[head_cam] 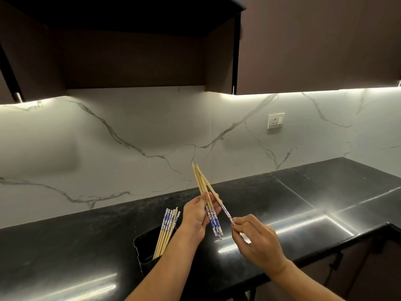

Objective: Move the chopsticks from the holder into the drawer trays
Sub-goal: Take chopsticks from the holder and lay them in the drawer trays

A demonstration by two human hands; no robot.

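Head view, near to far. Right hand point(258, 242) is nearest the camera: fingers pinched shut on the patterned end of a single chopstick point(213, 196). That stick runs up and away to the left, its bare tip meeting the tips of the bundle.

Left hand point(196, 216) sits just beyond and to the left, closed around a bundle of chopsticks point(206, 198) near mid-length. Blue-white patterned ends hang down toward the desk point(293, 192), plain wooden tips point up and away toward the backsplash point(130, 137). Bundle axis is steep and leaning left at the top; the single stick lies at a shallower angle, so the two form a narrow V that joins at the tips and splays at the patterned ends.

Left of the left wrist, the black holder point(144, 244) stands on the desk with more chopsticks in the holder point(167, 227), patterned ends up, leaning right. Both hands are close to it; the left is nearer.

Drawer and trays aren't in frame, so I can't tell which way they lie.

Judgement: the move hinges on closing that V — swing the right-hand stick's patterned end toward the left palm until it lies parallel with the bundle. Task is partway; the holder isn't empty yet.
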